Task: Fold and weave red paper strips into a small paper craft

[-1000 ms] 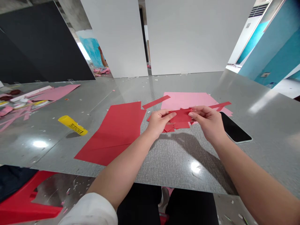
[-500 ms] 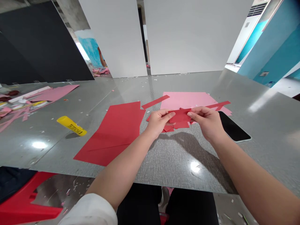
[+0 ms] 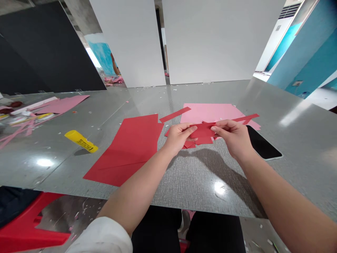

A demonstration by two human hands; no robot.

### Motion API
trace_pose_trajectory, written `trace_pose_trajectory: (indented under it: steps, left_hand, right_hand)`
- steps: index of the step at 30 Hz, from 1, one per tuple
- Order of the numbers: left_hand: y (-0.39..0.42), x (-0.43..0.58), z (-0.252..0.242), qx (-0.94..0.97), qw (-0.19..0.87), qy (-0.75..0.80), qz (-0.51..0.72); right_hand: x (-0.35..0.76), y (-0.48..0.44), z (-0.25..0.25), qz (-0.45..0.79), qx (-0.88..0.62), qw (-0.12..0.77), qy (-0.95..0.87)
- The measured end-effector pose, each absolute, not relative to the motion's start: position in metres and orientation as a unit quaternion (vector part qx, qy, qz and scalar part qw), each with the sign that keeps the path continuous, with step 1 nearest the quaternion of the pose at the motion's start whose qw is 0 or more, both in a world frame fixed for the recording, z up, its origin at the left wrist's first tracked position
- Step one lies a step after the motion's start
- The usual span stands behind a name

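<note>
Between my two hands is a small piece of red paper (image 3: 203,130), raised a little over the table. My left hand (image 3: 179,138) pinches its left end between thumb and fingers. Its right end is pinched in the same way by my right hand (image 3: 231,135). Under and around the held piece lie more small red paper pieces (image 3: 204,141), partly hidden by my hands. A pink sheet (image 3: 210,110) lies just behind them.
Large red sheets (image 3: 131,147) lie left of my hands, with a yellow tube (image 3: 81,141) farther left. A red strip (image 3: 175,115) lies behind my left hand. A black phone (image 3: 263,143) is beside my right hand. Pink scraps (image 3: 61,105) cover the far left.
</note>
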State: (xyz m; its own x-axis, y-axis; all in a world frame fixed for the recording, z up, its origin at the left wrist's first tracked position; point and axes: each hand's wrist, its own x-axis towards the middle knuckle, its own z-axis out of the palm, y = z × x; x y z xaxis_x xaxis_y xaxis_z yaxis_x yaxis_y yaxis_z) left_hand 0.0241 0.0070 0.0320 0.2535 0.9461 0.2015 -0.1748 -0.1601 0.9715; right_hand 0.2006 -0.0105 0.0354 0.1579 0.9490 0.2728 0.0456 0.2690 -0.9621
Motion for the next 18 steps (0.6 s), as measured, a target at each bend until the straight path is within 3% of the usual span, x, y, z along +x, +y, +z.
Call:
trace_pose_trajectory:
  steps: [8, 18]
  left_hand:
    - [0.0065, 0.0238, 0.0293, 0.587, 0.508, 0.375, 0.507]
    - [0.0083, 0.0250, 0.0289, 0.557, 0.561, 0.360, 0.496]
  right_hand:
    - [0.2002, -0.0113, 0.0353, 0.374, -0.470, 0.599, -0.529]
    - [0.2014, -0.0081, 0.0344, 0.442, -0.462, 0.584, -0.500]
